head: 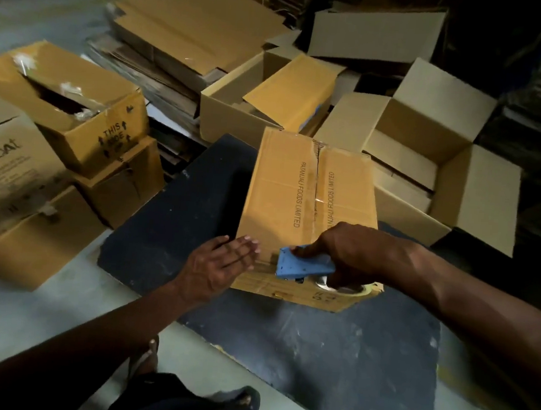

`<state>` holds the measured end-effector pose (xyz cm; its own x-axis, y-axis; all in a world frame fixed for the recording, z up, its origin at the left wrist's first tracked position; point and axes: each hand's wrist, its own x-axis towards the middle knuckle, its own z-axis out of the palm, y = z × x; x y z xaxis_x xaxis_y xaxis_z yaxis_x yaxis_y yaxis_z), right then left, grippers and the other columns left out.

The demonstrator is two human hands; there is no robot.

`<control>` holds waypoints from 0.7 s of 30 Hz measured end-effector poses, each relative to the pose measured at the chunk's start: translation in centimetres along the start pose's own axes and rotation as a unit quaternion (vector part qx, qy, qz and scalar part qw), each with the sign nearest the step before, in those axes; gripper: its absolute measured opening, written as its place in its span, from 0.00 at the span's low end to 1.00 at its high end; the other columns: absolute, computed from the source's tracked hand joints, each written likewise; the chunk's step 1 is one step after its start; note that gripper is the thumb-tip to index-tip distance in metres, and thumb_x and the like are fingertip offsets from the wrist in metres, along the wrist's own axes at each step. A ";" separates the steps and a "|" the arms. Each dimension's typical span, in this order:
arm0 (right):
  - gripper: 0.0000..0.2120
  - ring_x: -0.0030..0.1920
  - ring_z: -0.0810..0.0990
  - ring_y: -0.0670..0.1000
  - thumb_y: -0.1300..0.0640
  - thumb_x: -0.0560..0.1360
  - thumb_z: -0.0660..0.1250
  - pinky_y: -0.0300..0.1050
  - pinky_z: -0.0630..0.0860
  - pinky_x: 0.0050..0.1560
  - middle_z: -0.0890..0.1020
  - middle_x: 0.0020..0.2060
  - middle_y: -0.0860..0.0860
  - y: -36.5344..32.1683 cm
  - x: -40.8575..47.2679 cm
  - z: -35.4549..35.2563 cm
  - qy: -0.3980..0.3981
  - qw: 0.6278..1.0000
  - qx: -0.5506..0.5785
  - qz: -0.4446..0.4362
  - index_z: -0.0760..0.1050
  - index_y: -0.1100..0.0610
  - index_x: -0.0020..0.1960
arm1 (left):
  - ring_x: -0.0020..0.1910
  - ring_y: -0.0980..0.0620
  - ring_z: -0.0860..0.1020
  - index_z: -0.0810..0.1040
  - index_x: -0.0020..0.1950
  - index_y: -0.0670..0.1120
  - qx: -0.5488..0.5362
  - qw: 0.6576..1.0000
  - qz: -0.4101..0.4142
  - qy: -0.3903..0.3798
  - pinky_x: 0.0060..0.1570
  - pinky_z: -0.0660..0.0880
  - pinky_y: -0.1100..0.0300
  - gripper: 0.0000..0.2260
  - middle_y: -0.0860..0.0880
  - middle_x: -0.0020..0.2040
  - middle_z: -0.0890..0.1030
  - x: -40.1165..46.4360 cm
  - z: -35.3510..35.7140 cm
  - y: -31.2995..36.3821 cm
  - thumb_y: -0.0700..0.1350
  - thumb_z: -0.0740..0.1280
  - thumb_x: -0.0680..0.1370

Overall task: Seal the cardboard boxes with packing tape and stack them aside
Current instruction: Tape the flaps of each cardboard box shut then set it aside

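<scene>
Head view, work surface: a flat black board (170, 229), matte and scuffed with pale marks, lying on a grey concrete floor (27, 318).
Box being sealed: a brown corrugated cardboard box (283, 189), rectangular, lying on the black board in the middle of the view with its flaps closed. Black lettering runs along each top flap.
Which way it lies: its long axis runs from the person away toward the far boxes, leaning slightly right; the seam between the two top flaps follows that axis.
Tape: a glossy clear strip over part of the seam catches the light.
Left hand (222, 265): fingers straight and together, lying flat on the box's near left corner.
Right hand (346, 256): wrapped around a blue plastic tape dispenser (303, 265), forefinger stretched along its top; the dispenser sits at the near end of the seam, with a tape roll (358, 287) partly hidden under the hand.
Open boxes behind: one pale box (428, 159), flaps spread, its inside shadowed; another open box (228, 111) holds a loose yellow-brown cardboard sheet (294, 93) tilted inside it.
Left side: stacked boxes (55, 162), the top one (77, 92) torn open with crumpled clear tape.
Far back: flattened cardboard sheets (186, 30) in a pile.
</scene>
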<state>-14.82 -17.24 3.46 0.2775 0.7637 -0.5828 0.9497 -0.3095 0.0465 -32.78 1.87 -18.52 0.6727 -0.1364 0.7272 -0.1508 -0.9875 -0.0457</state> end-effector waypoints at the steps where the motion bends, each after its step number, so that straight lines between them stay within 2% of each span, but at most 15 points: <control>1: 0.39 0.46 0.71 0.48 0.53 0.75 0.72 0.45 0.74 0.47 0.74 0.49 0.45 0.3 -0.2 0.1 0.000 1.000 0.001 -0.001 0.58 0.31 0.79 | 0.70 0.50 0.78 0.82 0.68 0.44 0.006 1.000 0.000 0.000 0.59 0.80 0.50 0.13 0.47 0.70 0.79 0.0 0.0 0.1 0.46 0.67 0.85; 4: 0.39 0.47 0.72 0.47 0.53 0.76 0.72 0.45 0.78 0.51 0.79 0.59 0.46 1.9 -1.2 0.4 -0.004 1.000 0.004 -0.001 0.58 0.31 0.79 | 0.70 0.50 0.77 0.83 0.68 0.44 0.014 1.000 -0.006 -0.007 0.60 0.78 0.50 0.14 0.47 0.70 0.79 -0.1 -0.2 0.2 0.45 0.62 0.87; 6: 0.37 0.48 0.73 0.46 0.53 0.77 0.72 0.45 0.78 0.54 0.80 0.62 0.45 3.4 -2.6 0.4 -0.010 1.000 -0.002 0.008 0.59 0.31 0.78 | 0.70 0.50 0.77 0.83 0.67 0.44 0.014 1.000 -0.015 -0.010 0.60 0.78 0.50 0.14 0.47 0.70 0.79 0.0 -0.3 0.3 0.44 0.60 0.88; 8: 0.35 0.46 0.73 0.45 0.51 0.78 0.71 0.41 0.75 0.52 0.81 0.57 0.42 5.2 -4.5 0.1 -0.022 0.999 -0.016 0.025 0.60 0.30 0.77 | 0.69 0.49 0.78 0.83 0.67 0.43 0.013 1.000 -0.017 -0.013 0.59 0.80 0.49 0.14 0.46 0.70 0.80 0.0 -0.2 0.4 0.43 0.60 0.87; 10: 0.34 0.40 0.72 0.42 0.49 0.78 0.71 0.38 0.69 0.48 0.77 0.43 0.37 6.5 -6.1 0.3 -0.021 0.999 -0.013 0.046 0.60 0.30 0.77 | 0.69 0.48 0.78 0.83 0.67 0.43 0.009 1.000 -0.017 -0.018 0.58 0.80 0.47 0.13 0.46 0.70 0.80 -0.2 0.0 0.2 0.43 0.63 0.86; 11: 0.33 0.39 0.72 0.42 0.48 0.78 0.71 0.38 0.68 0.47 0.76 0.40 0.37 6.9 -6.6 0.8 -0.019 0.998 -0.009 0.054 0.60 0.29 0.77 | 0.70 0.48 0.77 0.82 0.68 0.43 0.006 1.000 -0.019 -0.018 0.58 0.80 0.46 0.13 0.46 0.71 0.79 -0.3 0.1 0.2 0.43 0.65 0.85; 12: 0.33 0.40 0.74 0.42 0.47 0.78 0.71 0.39 0.71 0.48 0.78 0.42 0.38 7.1 -6.7 1.3 -0.015 0.998 -0.005 0.058 0.60 0.28 0.76 | 0.71 0.48 0.77 0.81 0.70 0.43 0.001 1.000 -0.022 -0.021 0.59 0.79 0.45 0.14 0.46 0.71 0.78 -0.3 0.1 0.2 0.43 0.66 0.85; 13: 0.33 0.44 0.77 0.42 0.46 0.78 0.71 0.41 0.74 0.51 0.81 0.49 0.40 7.1 -6.6 2.0 -0.010 0.998 -0.003 0.056 0.60 0.28 0.76 | 0.72 0.48 0.76 0.80 0.70 0.43 -0.007 0.999 -0.026 -0.025 0.60 0.78 0.44 0.14 0.46 0.72 0.78 -0.3 0.0 0.2 0.43 0.66 0.85; 15: 0.33 0.55 0.80 0.48 0.43 0.77 0.71 0.46 0.78 0.55 0.82 0.59 0.43 7.1 -5.9 3.5 0.000 0.998 0.001 0.056 0.60 0.28 0.76 | 0.72 0.48 0.76 0.80 0.70 0.43 -0.025 0.999 -0.032 -0.037 0.62 0.77 0.43 0.14 0.46 0.72 0.78 -0.2 -0.4 0.4 0.43 0.65 0.85; 19: 0.34 0.60 0.80 0.50 0.46 0.76 0.72 0.51 0.81 0.53 0.79 0.62 0.42 7.0 -4.7 4.7 0.005 0.998 0.012 0.066 0.60 0.28 0.76 | 0.74 0.48 0.74 0.79 0.72 0.43 -0.029 0.996 -0.032 -0.072 0.65 0.74 0.42 0.17 0.47 0.74 0.76 0.1 -1.2 0.1 0.42 0.68 0.83; 21: 0.34 0.61 0.80 0.51 0.49 0.76 0.72 0.50 0.80 0.52 0.79 0.64 0.44 6.9 -4.5 4.6 0.006 0.998 -0.006 0.064 0.63 0.31 0.76 | 0.73 0.47 0.74 0.79 0.72 0.43 -0.036 0.995 -0.033 -0.091 0.66 0.73 0.41 0.18 0.46 0.74 0.76 0.2 -1.6 0.3 0.43 0.68 0.82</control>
<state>-10.19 -25.43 2.73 0.3988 0.7250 -0.5616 0.9078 -0.3988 0.1298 -33.83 1.72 -17.25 0.8019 -0.0905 0.5905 -0.1491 -0.9875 0.0512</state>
